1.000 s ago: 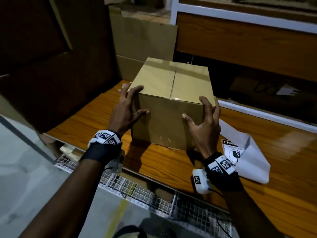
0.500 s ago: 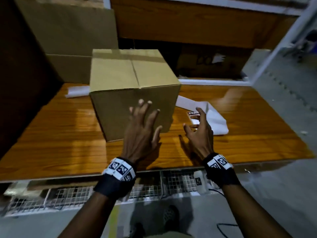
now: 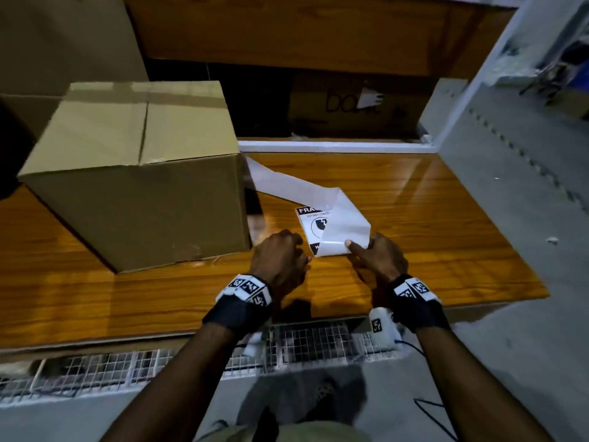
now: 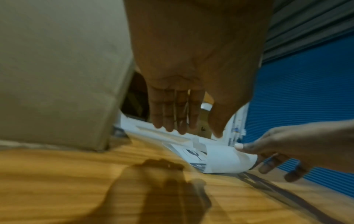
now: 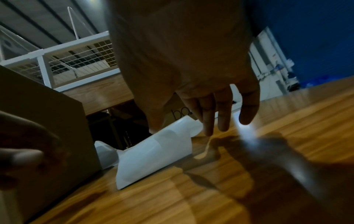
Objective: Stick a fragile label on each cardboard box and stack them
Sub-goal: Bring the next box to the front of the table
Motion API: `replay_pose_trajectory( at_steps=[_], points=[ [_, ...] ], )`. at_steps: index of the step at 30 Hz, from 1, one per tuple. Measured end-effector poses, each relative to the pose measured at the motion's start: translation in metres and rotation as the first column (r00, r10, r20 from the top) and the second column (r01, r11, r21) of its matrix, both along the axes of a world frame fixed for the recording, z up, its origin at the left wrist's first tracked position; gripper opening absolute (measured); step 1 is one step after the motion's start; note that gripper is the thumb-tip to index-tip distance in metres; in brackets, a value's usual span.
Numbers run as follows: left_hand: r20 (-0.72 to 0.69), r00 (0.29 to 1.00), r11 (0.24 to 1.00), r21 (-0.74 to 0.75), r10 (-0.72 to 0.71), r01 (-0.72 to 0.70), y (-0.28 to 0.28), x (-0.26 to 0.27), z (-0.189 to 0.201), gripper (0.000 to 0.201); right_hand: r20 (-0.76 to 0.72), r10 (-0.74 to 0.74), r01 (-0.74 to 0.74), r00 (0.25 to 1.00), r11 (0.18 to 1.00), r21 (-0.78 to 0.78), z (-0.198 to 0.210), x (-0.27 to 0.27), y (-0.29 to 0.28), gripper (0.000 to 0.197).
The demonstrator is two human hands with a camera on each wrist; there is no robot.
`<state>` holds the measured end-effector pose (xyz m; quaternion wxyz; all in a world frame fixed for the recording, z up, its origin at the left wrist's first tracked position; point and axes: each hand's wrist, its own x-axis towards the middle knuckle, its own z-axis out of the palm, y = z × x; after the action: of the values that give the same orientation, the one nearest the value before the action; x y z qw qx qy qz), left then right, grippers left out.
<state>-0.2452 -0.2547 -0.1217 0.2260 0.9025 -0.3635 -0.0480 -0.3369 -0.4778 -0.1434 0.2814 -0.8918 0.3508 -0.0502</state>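
Fragile label sheet (image 3: 322, 218) lies on the wooden table (image 3: 430, 218), just right of the cardboard box (image 3: 137, 173), partly folded over itself. Long axis runs from the box's rear right corner toward the near edge; printed face up, "FRA…" header at the far end.

Right hand (image 3: 376, 256) – thumb on top, fingers under – pinches the sheet's near corner and lifts it slightly off the surface. Left hand (image 3: 280, 253) hovers beside the sheet's near left edge, fingers relaxed and extended in the left wrist view, holding nothing.

Box: closed, flaps taped, standing upright at the table's left.

Surroundings: glossy orange-brown woodgrain top w/ white wire-mesh frame (image 3: 302, 342) below the near edge; grey floor (image 3: 526, 250) at right; blue shutter (image 4: 306, 98) in bkgd.
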Motion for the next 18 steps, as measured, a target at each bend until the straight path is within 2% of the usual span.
replay_pose_trajectory(
  at_steps=[2,4,6,8,11,12,14,16,18],
  points=[
    [-0.073,0.997,0.999,0.042,0.014,-0.011,-0.025,0.003,-0.005,0.037,0.097,0.029,-0.041,0.995,0.991,0.128,-0.007,0.008,-0.01,0.06],
    [-0.137,0.99,0.996,0.081,0.037,-0.026,-0.042,0.006,-0.012,0.047,0.229,-0.016,-0.053,0.973,0.954,0.294,-0.008,0.014,-0.016,0.072],
    [-0.188,0.979,0.995,0.078,0.082,-0.069,-0.05,0.006,-0.016,0.043,0.333,-0.073,-0.087,0.94,0.893,0.442,-0.001,0.015,-0.019,0.076],
    [-0.242,0.966,0.996,-0.007,0.087,-0.091,-0.053,0.006,-0.018,0.028,0.424,-0.086,-0.168,0.902,0.834,0.526,0.016,0.016,-0.022,0.078],
    [-0.307,0.95,0.969,-0.209,0.06,-0.128,-0.055,0.006,-0.011,0.012,0.49,-0.103,-0.228,0.866,0.791,0.568,0.046,0.023,-0.032,0.08],
    [-0.369,0.929,0.943,-0.297,0.031,-0.15,-0.056,0.005,-0.004,0.013,0.507,-0.113,-0.242,0.855,0.777,0.581,0.056,0.024,-0.035,0.081],
    [-0.551,0.833,0.853,-0.462,-0.06,-0.244,-0.06,0.004,0.012,0.023,0.536,-0.13,-0.264,0.834,0.759,0.595,0.071,0.028,-0.041,0.082],
    [-0.668,0.73,0.79,-0.522,-0.143,-0.323,-0.066,0.002,0.025,0.032,0.552,-0.137,-0.277,0.823,0.751,0.599,0.082,0.033,-0.047,0.081],
    [-0.69,0.7,0.758,-0.554,-0.187,-0.343,-0.071,0.006,0.032,0.037,0.556,-0.151,-0.275,0.818,0.746,0.607,0.091,0.037,-0.05,0.081]
  ],
)
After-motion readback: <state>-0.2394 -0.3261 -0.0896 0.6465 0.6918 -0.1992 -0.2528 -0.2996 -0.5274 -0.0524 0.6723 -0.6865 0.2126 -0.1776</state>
